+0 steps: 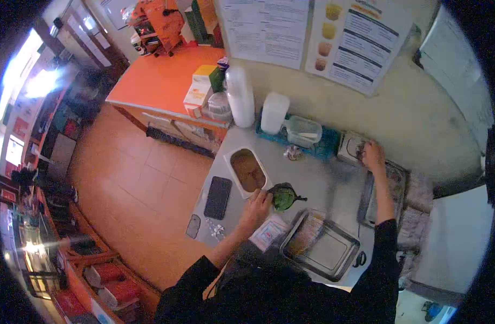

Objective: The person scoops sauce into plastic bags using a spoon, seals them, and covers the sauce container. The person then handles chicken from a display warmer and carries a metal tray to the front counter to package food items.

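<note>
My left hand (258,205) is at the lower edge of a white rectangular tub (232,171) with brown contents, beside a dark green leafy bundle (283,196); its fingers are pressed together, and what they hold is too small to tell. My right hand (373,156) reaches to a small container (347,148) by the wall, fingertips bent down at its dark contents, and what they grip is hidden. A metal tray (334,259) with a yellowish packet (309,232) lies near my body. A white printed packet (269,232) lies left of that tray.
A black phone (218,197) and a smaller grey item (193,225) lie at the left table edge. Stacked white cups (240,100) and a blue tray (329,141) with plastic containers (304,131) stand at the back. Another metal tray (365,202) is at right, near black scissors handles (360,259).
</note>
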### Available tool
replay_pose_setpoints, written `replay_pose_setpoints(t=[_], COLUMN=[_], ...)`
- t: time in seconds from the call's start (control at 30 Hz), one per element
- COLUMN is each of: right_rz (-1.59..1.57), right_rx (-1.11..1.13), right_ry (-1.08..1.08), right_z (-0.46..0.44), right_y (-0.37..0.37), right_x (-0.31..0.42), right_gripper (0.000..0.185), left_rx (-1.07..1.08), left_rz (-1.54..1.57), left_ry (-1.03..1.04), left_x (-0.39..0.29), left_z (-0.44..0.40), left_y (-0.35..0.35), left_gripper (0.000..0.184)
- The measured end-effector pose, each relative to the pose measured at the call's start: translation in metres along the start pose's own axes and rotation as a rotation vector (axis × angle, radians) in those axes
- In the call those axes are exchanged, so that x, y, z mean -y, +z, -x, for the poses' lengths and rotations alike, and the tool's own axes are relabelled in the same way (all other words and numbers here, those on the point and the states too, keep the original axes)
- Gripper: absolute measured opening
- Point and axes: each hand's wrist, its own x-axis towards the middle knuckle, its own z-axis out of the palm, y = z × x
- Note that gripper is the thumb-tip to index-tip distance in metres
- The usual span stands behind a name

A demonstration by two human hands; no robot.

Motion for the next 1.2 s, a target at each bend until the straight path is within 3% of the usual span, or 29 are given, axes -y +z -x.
replay_pose_setpoints(t=[0.03,0.17,0.23,0.3,0.37,0.47,0.53,0.57,0.63,0.67,0.77,1.0,1.07,1.1,1.2], right_rz=[0.081,0.168,-0.1,-0.259,-0.329,-0.394,-0.306,-0.31,-0.349,-0.304,-0.349,-0.344,-0.567,-0.567,-0.981], right_rx=[-0.122,-0.257,0.218,0.291,0.286,0.205,0.068,0.061,0.128,0.139,0.296,0.251,0.005,0.009,0.297], right_ry=[-0.073,-0.215,-0.102,-0.195,-0.236,-0.248,-0.24,-0.258,-0.27,-0.233,-0.175,-0.269,-0.173,-0.177,-0.168], right_z=[0.003,0.001,-0.001,0.002,0.01,0.014,0.017,0.017,0.019,0.023,0.027,0.025,0.019,0.015,0.008], right_y=[-0.008,-0.046,-0.084,-0.094,-0.105,-0.057,-0.033,-0.022,-0.012,-0.01,-0.027,-0.04,-0.028,-0.012,0.028], right_x=[0.002,0.038,0.1,0.156,0.216,0.29,0.328,0.339,0.359,0.367,0.377,0.356,0.336,0.324,0.307], right_gripper=[0.014,0.017,0.02,0.022,0.025,0.027,0.029,0.029,0.03,0.031,0.029,0.027,0.028,0.028,0.026], left_rx=[0.032,0.007,0.038,-0.067,-0.175,-0.194,-0.405,-0.42,-0.421,-0.285,-0.311,-0.249,-0.224,-0.189,-0.171], left_rz=[-0.014,-0.027,0.057,0.104,0.141,0.182,0.326,0.316,0.984,1.227,1.392,1.568,1.599,1.634,1.683], left_ry=[-0.05,-0.086,-0.157,-0.162,-0.174,-0.321,-0.624,-0.63,-0.87,-0.903,-0.748,-0.717,-0.729,-0.746,-0.699], left_x=[0.0,0.012,0.001,-0.014,-0.02,-0.022,-0.004,0.008,0.034,0.051,0.061,0.059,0.065,0.065,0.068], left_z=[-0.001,0.002,-0.006,-0.008,0.0,0.031,0.051,0.056,0.063,0.066,0.055,0.045,0.044,0.046,0.043], left_y=[0.0,0.011,-0.006,-0.023,-0.029,-0.023,0.005,0.014,0.031,0.036,0.041,0.014,0.015,0.016,0.012], left_gripper=[0.028,0.029,0.034,0.038,0.043,0.051,0.05,0.05,0.049,0.051,0.059,0.067,0.068,0.069,0.066])
